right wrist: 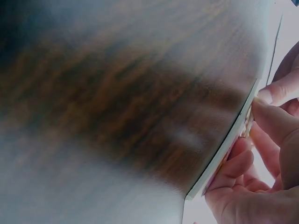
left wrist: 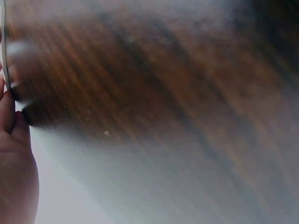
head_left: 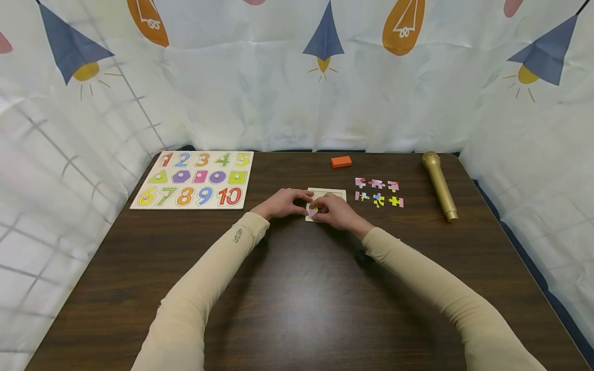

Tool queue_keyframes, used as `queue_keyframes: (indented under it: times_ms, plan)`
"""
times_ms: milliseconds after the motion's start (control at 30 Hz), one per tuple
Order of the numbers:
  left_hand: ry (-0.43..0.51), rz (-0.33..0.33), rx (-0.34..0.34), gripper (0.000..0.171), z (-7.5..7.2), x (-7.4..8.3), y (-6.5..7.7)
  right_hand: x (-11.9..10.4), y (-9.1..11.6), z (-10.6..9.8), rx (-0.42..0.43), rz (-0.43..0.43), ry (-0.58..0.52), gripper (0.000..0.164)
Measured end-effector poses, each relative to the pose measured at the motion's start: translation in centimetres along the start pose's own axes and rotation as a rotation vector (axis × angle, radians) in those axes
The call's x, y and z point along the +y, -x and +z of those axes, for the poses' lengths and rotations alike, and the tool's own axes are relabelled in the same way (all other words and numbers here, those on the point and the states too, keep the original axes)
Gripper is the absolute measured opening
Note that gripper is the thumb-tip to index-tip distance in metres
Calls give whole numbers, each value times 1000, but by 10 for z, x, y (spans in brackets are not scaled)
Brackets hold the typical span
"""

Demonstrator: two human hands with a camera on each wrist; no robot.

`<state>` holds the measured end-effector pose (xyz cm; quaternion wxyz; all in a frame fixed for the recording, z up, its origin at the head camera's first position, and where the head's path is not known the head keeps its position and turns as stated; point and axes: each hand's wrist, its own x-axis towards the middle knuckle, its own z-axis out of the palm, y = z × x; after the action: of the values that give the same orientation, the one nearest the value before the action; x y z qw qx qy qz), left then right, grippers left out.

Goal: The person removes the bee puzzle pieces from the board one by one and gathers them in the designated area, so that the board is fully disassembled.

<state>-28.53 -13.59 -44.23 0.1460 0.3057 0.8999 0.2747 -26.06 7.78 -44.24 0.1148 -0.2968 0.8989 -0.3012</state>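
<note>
In the head view, a small pale puzzle tray (head_left: 341,194) lies on the dark wooden table, partly hidden by both hands. My left hand (head_left: 284,202) is at its left side, thumb and fingers spread apart and touching the edge. My right hand (head_left: 340,210) reaches over the tray, thumb and fingers curled around a pink and yellow puzzle piece (head_left: 313,212) at the lower left. The right wrist view shows these bent fingers (right wrist: 238,165) close against the thin tray edge (right wrist: 219,154). Loose jigsaw pieces (head_left: 378,200), several in two rows, lie right of the tray.
A number and shape board (head_left: 192,180) lies at the back left. An orange block (head_left: 341,162) sits behind the tray. To the right lies a gold microphone (head_left: 440,186). A white patterned curtain (head_left: 278,93) hangs along the table's back edge.
</note>
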Motion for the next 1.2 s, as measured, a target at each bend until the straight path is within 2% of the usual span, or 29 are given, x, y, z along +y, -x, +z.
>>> queue_keyframes:
  times_ms: [233, 800, 967, 1200]
  plan:
    - [0, -9, -6, 42, 0, -1, -1, 2, 0, -2, -18, 20, -10, 28]
    - [-17, 10, 12, 43, 2, -1, -2, 9, 2, -14, -25, 114, -175, 33]
    - [-24, 8, 13, 43, 1, -1, -3, 17, 8, -18, 24, 133, -184, 33]
    - [-18, -3, 0, 43, 1, -2, -3, 32, 27, -27, 117, 129, -125, 35]
